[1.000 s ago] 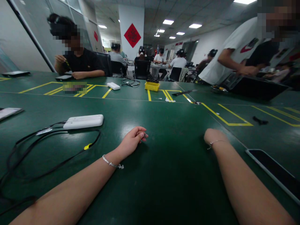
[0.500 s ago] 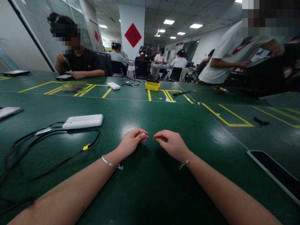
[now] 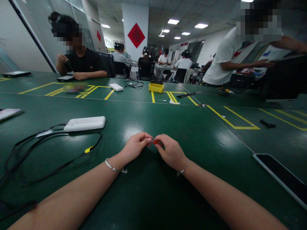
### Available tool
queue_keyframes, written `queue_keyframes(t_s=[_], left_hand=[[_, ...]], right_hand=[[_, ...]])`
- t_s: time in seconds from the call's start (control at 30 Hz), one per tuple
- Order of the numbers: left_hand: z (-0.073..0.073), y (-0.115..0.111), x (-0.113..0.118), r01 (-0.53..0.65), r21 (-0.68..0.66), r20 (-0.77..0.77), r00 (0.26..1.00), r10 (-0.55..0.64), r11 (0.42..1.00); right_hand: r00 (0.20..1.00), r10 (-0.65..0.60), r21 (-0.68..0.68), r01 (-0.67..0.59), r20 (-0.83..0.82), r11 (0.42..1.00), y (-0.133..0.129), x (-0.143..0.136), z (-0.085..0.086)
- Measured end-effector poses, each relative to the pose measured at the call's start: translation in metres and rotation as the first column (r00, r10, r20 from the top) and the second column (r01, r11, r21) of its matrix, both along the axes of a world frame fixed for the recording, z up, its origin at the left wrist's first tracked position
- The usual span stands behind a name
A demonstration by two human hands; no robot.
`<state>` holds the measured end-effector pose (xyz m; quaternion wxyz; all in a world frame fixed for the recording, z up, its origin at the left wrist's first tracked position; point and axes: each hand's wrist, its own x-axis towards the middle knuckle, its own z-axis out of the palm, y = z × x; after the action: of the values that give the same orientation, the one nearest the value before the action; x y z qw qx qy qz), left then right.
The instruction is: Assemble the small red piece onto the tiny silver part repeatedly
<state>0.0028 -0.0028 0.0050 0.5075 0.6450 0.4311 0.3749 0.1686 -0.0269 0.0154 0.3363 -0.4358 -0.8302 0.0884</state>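
Note:
Over the green table (image 3: 134,198), my two hands meet fingertip to fingertip. My left hand (image 3: 136,144) is closed, pinching a small metallic piece (image 3: 152,141) between thumb and forefinger. From the other side, my right hand (image 3: 170,150) pinches a small red-orange piece (image 3: 155,141) against or right beside the metallic one. Both pieces are too small and too covered by fingers to name their kind; whether they are joined I cannot tell. A bracelet circles each wrist.
A white power bank (image 3: 85,124) with black cables (image 3: 59,167) lies to the left. On the right is a phone (image 3: 280,179). Farther back stands a yellow bin (image 3: 155,88) holding dark items. One person (image 3: 88,62) sits opposite; another (image 3: 223,60) stands at the back right.
My right hand has moved left, bringing the red-orange piece up to the metallic piece. My left hand has barely shifted. The standing person at right has moved their arms.

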Motion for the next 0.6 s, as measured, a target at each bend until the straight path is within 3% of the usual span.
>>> queue_keyframes(t_s=[0.6], left_hand=[[0.0036, -0.0016, 0.0024, -0.007, 0.025, -0.045, 0.999, 0.008, 1.0]], right_hand=[[0.999, -0.037, 0.089, 0.036, 0.005, 0.995, -0.0021, -0.0018, -0.0003]])
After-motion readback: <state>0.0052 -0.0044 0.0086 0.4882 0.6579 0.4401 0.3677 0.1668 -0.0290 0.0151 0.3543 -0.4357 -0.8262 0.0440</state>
